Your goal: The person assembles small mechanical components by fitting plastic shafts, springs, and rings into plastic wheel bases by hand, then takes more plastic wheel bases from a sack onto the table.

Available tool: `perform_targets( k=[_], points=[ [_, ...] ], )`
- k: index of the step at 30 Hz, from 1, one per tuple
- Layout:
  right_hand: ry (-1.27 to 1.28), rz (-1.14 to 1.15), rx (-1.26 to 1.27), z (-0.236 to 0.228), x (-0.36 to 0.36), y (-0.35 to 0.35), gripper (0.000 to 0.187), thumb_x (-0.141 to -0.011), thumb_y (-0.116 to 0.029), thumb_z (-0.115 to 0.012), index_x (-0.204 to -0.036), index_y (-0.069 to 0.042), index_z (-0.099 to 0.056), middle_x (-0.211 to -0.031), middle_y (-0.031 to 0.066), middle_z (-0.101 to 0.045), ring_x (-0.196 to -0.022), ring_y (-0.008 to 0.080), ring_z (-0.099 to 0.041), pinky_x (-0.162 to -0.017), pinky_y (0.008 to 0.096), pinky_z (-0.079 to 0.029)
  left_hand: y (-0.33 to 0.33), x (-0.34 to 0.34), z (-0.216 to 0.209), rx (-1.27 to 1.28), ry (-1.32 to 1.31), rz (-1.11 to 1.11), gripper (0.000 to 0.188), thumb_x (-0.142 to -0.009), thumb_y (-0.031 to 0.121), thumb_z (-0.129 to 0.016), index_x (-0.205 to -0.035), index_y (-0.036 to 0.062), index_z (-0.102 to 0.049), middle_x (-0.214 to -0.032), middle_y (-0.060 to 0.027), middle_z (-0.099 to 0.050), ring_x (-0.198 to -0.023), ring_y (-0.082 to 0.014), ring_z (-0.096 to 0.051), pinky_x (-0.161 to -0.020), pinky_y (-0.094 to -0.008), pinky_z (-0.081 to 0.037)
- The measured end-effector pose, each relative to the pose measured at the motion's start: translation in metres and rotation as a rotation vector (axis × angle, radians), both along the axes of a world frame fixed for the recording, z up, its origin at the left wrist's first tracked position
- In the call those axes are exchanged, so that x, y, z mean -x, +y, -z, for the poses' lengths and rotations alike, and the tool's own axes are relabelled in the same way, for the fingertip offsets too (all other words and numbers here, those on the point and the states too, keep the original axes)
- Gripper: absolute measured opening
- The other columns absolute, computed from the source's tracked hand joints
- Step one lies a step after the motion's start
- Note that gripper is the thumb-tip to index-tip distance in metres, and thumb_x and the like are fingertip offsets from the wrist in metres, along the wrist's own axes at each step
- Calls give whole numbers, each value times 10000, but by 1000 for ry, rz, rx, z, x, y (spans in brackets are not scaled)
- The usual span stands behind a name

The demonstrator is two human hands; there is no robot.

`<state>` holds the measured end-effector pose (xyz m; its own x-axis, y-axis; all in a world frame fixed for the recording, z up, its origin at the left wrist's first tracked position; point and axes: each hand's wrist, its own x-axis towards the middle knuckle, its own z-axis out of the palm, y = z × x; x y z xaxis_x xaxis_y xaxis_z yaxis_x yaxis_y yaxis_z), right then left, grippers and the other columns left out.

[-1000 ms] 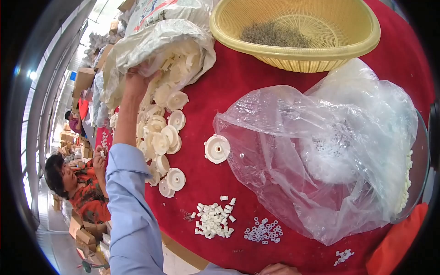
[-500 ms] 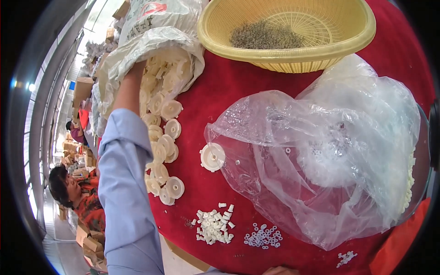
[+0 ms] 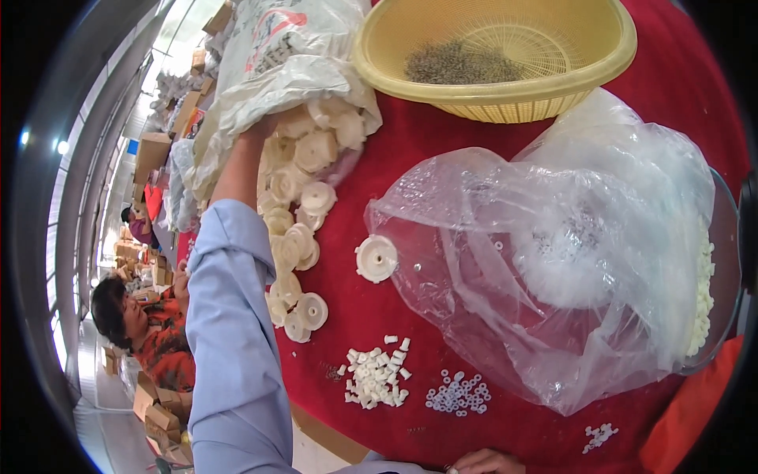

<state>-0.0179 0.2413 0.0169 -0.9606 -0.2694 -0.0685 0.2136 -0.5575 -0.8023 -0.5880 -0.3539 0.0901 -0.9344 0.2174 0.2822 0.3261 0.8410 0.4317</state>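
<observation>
My left hand (image 3: pixel 260 129) reaches into the mouth of a white woven sack (image 3: pixel 268 63) lying at the far left of the table. Its fingers are hidden inside. Cream round plastic wheels (image 3: pixel 317 197) spill from the sack along my forearm. One such wheel (image 3: pixel 376 259) lies apart, touching the edge of a clear plastic bag (image 3: pixel 482 292). My right hand (image 3: pixel 488 462) rests at the near table edge, cut off by the lower rim. Its fingers look bent together, with a pale speck by the fingertips that I cannot make out.
Small white sleeves (image 3: pixel 377 378), translucent washers (image 3: pixel 458 395) and a few tiny white pieces (image 3: pixel 600 437) lie in piles on the red cloth (image 3: pixel 347 308). At the back stands a yellow basket (image 3: pixel 493 99) holding small dark parts. A co-worker (image 3: pixel 146 332) sits at left.
The whole view has shifted slightly, so the sack and wheels appear further right. More wheels show at the sack's mouth. More of my right hand has come into view at the lower edge.
</observation>
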Motion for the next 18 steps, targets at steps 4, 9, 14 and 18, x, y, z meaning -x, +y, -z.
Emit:
perform_targets(
  k=[4,9,14,18],
  points=[
    [-57,46,-142,2,5,-11,148,-879,119,-737,-988,52,-661,-1019,224,-703,-876,217,-700,-775,332,-588,174,-70,34,-68,-379,-141,625,-928,439,-777,-1401,59,-630,-1415,-99,-633,-1304,-222,-582,-1120,-374,-451],
    [-58,-25,-80,-5,0,-6,173,-886,155,-707,-1012,56,-642,-1021,210,-693,-846,196,-677,-728,307,-573,170,-140,-22,14,-397,-90,574,-891,406,-804,-1307,28,-688,-1368,-113,-657,-1255,-240,-599,-1096,-391,-451],
    [-13,12,-112,-2,0,-7,173,-892,152,-704,-1019,57,-637,-1017,213,-689,-847,195,-675,-727,306,-574,174,-158,-45,-39,-541,185,437,-890,397,-784,-1136,37,-760,-1183,-60,-719,-1084,-166,-647,-970,-328,-493],
    [-21,15,-99,-1,-1,-6,151,-902,131,-711,-1015,61,-638,-1016,222,-691,-860,205,-681,-744,314,-576,183,-140,-61,30,-667,-76,409,-933,396,-733,-1132,40,-761,-1096,-40,-742,-980,-109,-662,-902,-314,-510]
  ],
)
